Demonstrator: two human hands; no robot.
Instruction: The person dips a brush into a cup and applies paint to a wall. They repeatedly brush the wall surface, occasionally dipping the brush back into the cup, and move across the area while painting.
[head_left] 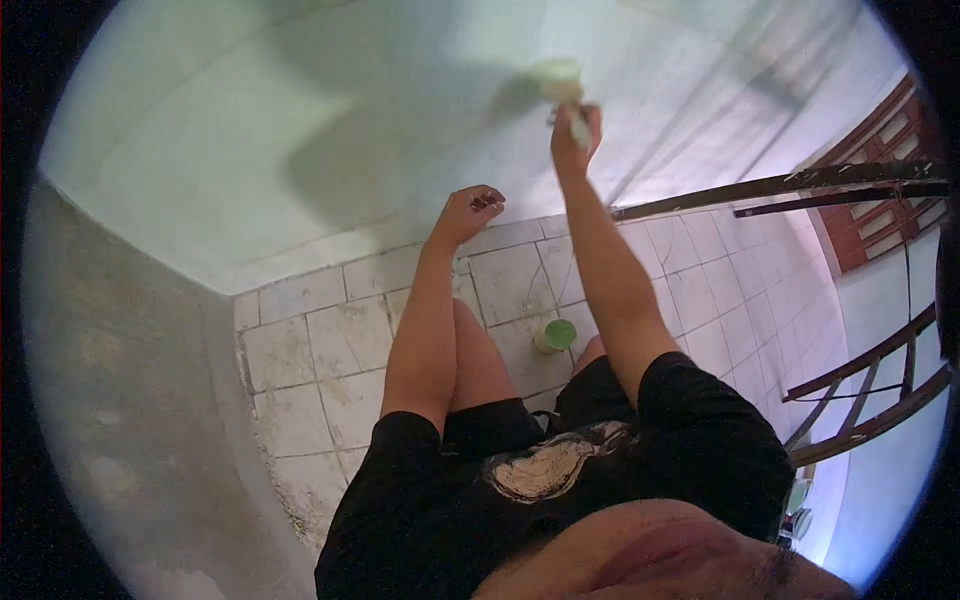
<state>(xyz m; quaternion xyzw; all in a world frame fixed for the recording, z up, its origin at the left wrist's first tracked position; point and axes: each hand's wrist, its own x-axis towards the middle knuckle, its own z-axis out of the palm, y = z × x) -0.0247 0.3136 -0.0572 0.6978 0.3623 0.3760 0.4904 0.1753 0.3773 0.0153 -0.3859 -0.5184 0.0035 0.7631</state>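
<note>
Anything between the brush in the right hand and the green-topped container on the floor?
Nothing visible. The right hand holds the brush up by the wall; the straight line down to the green-topped container passes between the left hand and right forearm. Single view, so depth clearance is a guess.

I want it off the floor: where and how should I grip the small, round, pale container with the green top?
Probably best by its pale side wall, fingers around it below the green top. Come down from its left: it seems upright, and the right leg looks close on the other side. The left hand looks free.
</note>
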